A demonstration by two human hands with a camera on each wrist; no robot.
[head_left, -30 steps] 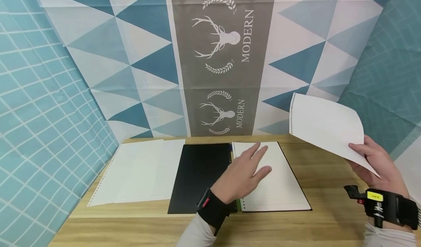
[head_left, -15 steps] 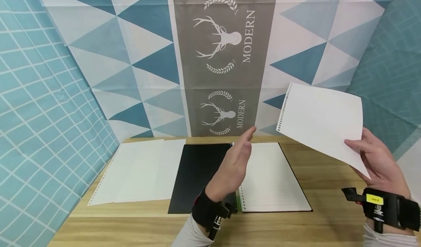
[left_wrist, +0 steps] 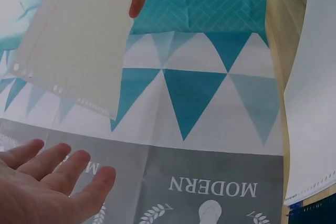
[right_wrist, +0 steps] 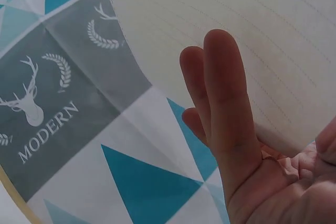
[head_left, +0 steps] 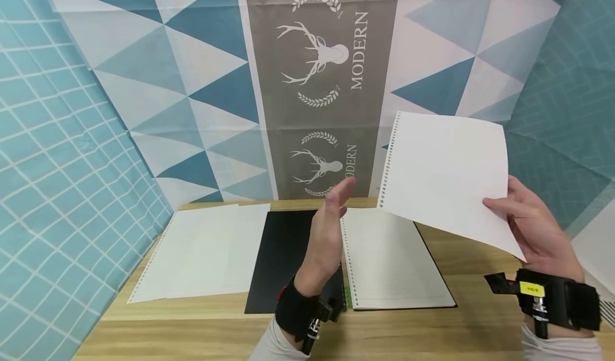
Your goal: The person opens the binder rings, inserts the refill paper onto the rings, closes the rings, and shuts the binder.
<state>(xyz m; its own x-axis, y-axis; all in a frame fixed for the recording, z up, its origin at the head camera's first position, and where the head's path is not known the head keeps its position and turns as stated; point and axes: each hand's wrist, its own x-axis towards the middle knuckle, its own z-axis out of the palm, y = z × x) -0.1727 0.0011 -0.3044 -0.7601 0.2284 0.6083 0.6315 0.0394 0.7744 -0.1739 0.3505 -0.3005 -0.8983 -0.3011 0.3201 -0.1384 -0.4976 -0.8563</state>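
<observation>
My right hand (head_left: 540, 230) pinches a punched loose-leaf sheet (head_left: 447, 171) near its lower right corner, thumb in front and fingers behind. Raised off the table, the sheet has its row of holes on the left; faint ruled lines show on its face in the right wrist view. My left hand (head_left: 324, 238) is held in the air over the middle of an open binder, its fingers (left_wrist: 68, 171) extended and touching nothing. The binder's black cover (head_left: 276, 265) lies flat on the left. A stack of punched paper (head_left: 401, 270) lies on its right side.
Overlapping loose sheets (head_left: 192, 254) lie on the wooden table (head_left: 202, 329) left of the binder. A patterned cloth backdrop (head_left: 331, 83) stands behind the table, and a blue tiled-pattern cloth (head_left: 62, 163) borders the left side.
My right hand has brought the sheet leftward and turned its face more toward the head camera. My left hand has lifted from over the binder's paper, moved left and turned onto its edge.
</observation>
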